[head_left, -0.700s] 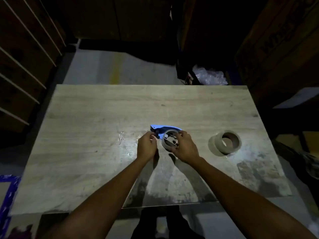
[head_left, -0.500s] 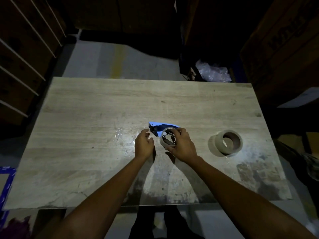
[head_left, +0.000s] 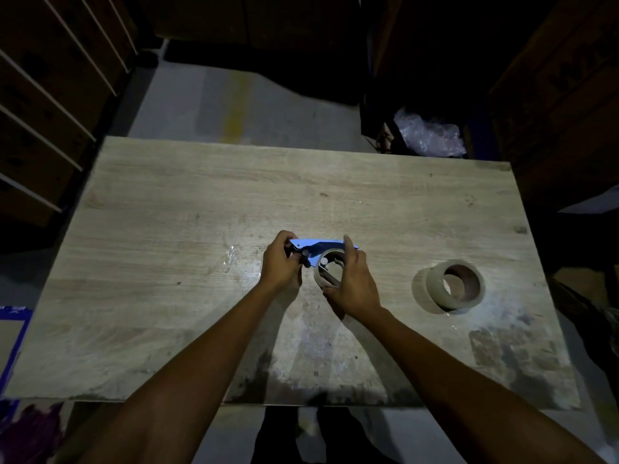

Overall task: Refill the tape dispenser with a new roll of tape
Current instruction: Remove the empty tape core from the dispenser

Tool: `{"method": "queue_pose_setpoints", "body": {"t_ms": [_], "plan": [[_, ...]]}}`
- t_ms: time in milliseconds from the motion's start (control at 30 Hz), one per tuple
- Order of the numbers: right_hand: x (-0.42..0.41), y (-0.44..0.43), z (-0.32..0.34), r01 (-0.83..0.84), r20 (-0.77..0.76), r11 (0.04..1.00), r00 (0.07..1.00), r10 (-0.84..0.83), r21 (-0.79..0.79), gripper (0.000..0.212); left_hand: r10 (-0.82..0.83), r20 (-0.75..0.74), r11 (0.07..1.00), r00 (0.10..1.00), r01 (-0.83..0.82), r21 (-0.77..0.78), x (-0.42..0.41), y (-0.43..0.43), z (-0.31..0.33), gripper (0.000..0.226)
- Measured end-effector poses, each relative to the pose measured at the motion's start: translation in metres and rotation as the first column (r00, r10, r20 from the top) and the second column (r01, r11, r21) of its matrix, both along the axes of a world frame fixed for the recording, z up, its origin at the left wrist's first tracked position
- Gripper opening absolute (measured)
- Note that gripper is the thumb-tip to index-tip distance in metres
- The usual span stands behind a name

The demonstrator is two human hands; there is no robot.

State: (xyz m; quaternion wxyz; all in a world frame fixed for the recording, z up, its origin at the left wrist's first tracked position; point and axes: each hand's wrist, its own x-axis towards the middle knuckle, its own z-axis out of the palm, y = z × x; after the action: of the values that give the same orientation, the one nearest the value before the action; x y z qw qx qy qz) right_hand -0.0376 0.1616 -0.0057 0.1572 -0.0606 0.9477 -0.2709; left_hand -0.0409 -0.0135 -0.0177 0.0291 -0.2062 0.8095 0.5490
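Observation:
A blue tape dispenser lies at the middle of the wooden table. My left hand grips its left end. A thin, nearly bare cardboard ring sits in the dispenser, tilted up, and my right hand is closed around it. A full roll of brown tape rests on its side to the right, apart from both hands.
Dried stains and a patch of old tape residue mark the tabletop. Crumpled clear plastic lies beyond the far right edge. Slatted shelving stands at the left, dark boxes at the right.
My left hand has slid up over the dispenser's left end. My right hand has tipped the cardboard ring upward in the dispenser. The full roll has not moved.

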Motion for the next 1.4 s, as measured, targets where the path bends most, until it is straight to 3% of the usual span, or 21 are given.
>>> {"method": "queue_pose_setpoints", "body": {"t_ms": [100,267,400,500,600,767,833,933,1067,1167,1267,1400], "plan": [[-0.007,0.002,0.003,-0.027,0.021,1.000,0.999,0.027,0.001,0.121,-0.048,0.017,0.991,0.999,0.046,0.125,-0.004,-0.004,0.007,0.025],[-0.027,0.005,0.023,-0.054,0.077,0.998,0.996,0.051,0.040,0.109,-0.184,0.045,0.974,0.982,0.176,0.145,-0.013,-0.023,0.013,0.029],[-0.038,0.007,0.054,0.000,0.072,0.998,0.997,0.004,-0.057,0.101,-0.084,0.028,0.930,0.996,0.068,0.361,-0.019,-0.029,0.036,0.031],[-0.043,0.008,0.078,0.046,0.031,0.990,0.999,-0.043,-0.134,0.095,0.091,0.001,0.773,0.996,-0.072,0.630,-0.022,-0.026,0.062,0.032],[-0.040,0.000,0.111,0.102,0.028,0.951,0.995,-0.098,-0.292,0.085,0.180,0.020,0.626,0.983,-0.131,0.769,-0.019,-0.016,0.091,0.044],[-0.029,-0.023,0.165,0.296,0.268,0.696,0.951,-0.152,-0.654,0.060,0.159,0.064,0.386,0.985,-0.122,0.915,-0.009,0.003,0.131,0.062],[-0.024,-0.031,0.184,0.377,0.391,0.582,0.914,-0.107,-0.721,0.049,0.168,0.029,0.387,0.985,-0.093,0.917,-0.006,0.006,0.150,0.060],[-0.016,-0.037,0.204,0.459,0.502,0.452,0.864,-0.027,-0.765,0.035,0.165,-0.044,0.476,0.985,-0.040,0.878,-0.003,0.002,0.173,0.055],[-0.006,-0.043,0.213,0.576,0.618,0.282,0.782,0.086,-0.767,0.048,0.183,-0.114,0.659,0.976,-0.036,0.751,0.000,-0.010,0.198,0.044],[-0.001,-0.052,0.212,0.583,0.617,0.226,0.777,0.126,-0.780,0.069,0.125,-0.179,0.753,0.976,0.024,0.657,0.006,-0.014,0.212,0.035],[0.005,-0.059,0.215,0.541,0.598,0.336,0.797,0.091,-0.771,0.076,0.118,-0.231,0.781,0.966,0.053,0.623,0.014,-0.018,0.218,0.043],[0.009,-0.068,0.222,0.413,0.456,0.649,0.883,-0.113,-0.639,0.087,0.168,-0.228,0.778,0.959,0.014,0.629,0.022,-0.022,0.218,0.042]]}}
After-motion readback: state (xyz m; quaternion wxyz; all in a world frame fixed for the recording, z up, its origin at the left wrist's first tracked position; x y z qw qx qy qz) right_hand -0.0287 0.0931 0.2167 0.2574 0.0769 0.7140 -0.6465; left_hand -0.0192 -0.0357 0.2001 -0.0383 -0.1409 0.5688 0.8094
